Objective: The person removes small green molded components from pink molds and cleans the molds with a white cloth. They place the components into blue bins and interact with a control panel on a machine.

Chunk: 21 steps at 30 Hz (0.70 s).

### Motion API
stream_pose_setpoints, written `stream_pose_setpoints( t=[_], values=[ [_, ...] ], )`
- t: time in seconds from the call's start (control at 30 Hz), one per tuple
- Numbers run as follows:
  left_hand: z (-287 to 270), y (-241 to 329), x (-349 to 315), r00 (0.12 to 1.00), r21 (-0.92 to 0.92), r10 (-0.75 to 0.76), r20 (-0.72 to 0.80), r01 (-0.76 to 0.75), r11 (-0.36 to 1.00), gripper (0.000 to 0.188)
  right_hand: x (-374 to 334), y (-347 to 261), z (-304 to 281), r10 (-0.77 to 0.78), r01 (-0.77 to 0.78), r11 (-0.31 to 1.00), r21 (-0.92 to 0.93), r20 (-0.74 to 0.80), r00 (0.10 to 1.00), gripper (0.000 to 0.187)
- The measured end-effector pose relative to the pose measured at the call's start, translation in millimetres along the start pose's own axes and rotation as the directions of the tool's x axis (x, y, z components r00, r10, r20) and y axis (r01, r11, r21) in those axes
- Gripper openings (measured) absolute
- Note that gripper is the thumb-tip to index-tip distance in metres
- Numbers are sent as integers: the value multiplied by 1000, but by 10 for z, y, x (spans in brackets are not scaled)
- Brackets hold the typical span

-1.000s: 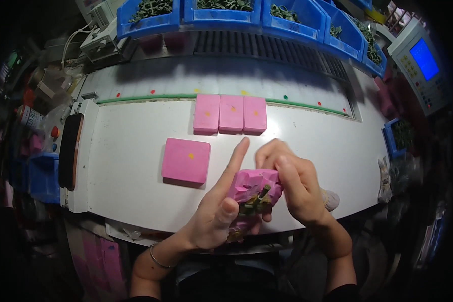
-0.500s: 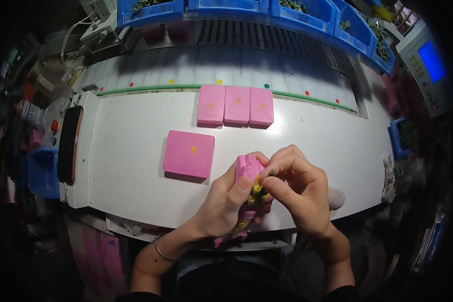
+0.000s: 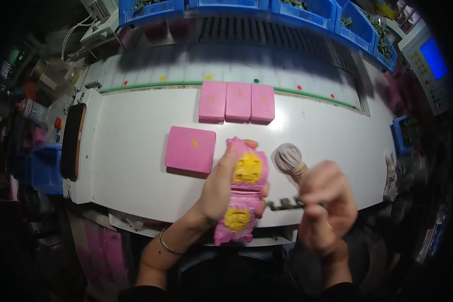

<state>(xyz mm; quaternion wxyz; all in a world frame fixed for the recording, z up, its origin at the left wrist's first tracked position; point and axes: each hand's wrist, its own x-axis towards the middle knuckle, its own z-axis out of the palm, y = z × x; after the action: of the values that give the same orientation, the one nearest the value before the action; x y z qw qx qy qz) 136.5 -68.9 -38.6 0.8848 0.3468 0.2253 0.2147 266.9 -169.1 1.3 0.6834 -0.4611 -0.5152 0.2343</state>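
Observation:
My left hand (image 3: 217,189) is closed around a pink rubber mould (image 3: 246,194), held tilted over the near edge of the table. The mould is spread into two parts joined in the middle, each showing a yellow, figured hollow. To its right, my right hand (image 3: 329,206) is smeared by motion, with thumb and forefinger pinched together. From that pinch a dark green, jagged strip (image 3: 285,203) sticks out to the left, toward the mould and apart from it. Its far end is blurred.
Three pink blocks (image 3: 238,102) stand side by side near the green-edged panel (image 3: 151,65). A larger pink block (image 3: 190,150) lies left of the mould. A grey, banded bundle (image 3: 288,158) sits beside my right hand. Blue bins (image 3: 229,6) line the back; a control box (image 3: 428,65) stands right.
The mould has been opened out, baring its yellow hollows. My right hand has drawn away to the right and down with the green strip. The grey bundle has come into fuller view.

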Motion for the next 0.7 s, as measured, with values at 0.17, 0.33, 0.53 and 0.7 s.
stream_pose_setpoints(
  t=[0.17,0.33,0.53,0.7],
  values=[
    [-317,-15,-174,983,350,54,176,-114,930,59,-46,-34,-58,382,-349,902,255,-93,919,13],
    [80,-54,-300,914,476,397,82,-386,790,36,-164,28,52,433,-411,867,281,-16,901,17],
    [120,-143,-312,885,395,465,-27,-418,818,27,-137,73,47,89,-47,934,-354,103,991,26],
    [147,-237,-296,866,407,498,-55,-436,803,23,-114,44,67,20,106,784,-612,196,980,25]
  ],
)
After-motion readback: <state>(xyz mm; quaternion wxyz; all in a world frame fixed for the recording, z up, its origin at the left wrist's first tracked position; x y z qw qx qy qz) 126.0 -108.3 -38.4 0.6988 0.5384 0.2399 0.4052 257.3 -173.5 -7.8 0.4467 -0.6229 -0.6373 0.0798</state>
